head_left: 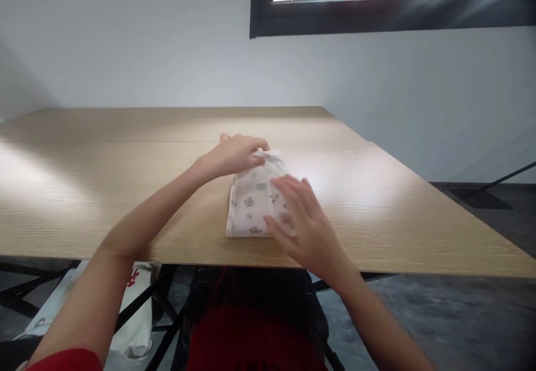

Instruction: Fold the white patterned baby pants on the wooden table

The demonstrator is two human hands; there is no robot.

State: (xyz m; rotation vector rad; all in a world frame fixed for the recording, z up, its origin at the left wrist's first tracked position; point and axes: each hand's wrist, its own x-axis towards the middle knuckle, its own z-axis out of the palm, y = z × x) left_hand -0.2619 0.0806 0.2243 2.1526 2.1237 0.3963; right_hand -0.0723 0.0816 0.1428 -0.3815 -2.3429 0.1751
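While my left hand (238, 154) pinches the far end of the cloth (247, 214), my blurry right hand (307, 226) is open over its side. I can't tell if that one touches.

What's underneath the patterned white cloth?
The wood-grain table shows around the folded cloth, which appears to lie on it. The area directly beneath is covered, so I can't see what's there.

The person wears a red top (255, 337), with a short red sleeve (65, 358) on the left arm (161, 214) and a dark marking on the front, too cut off to read. The lap clothing (263, 287) looks black, its cut lost in shadow. Left hand (243, 154), right hand (312, 234) and both forearms are bare.
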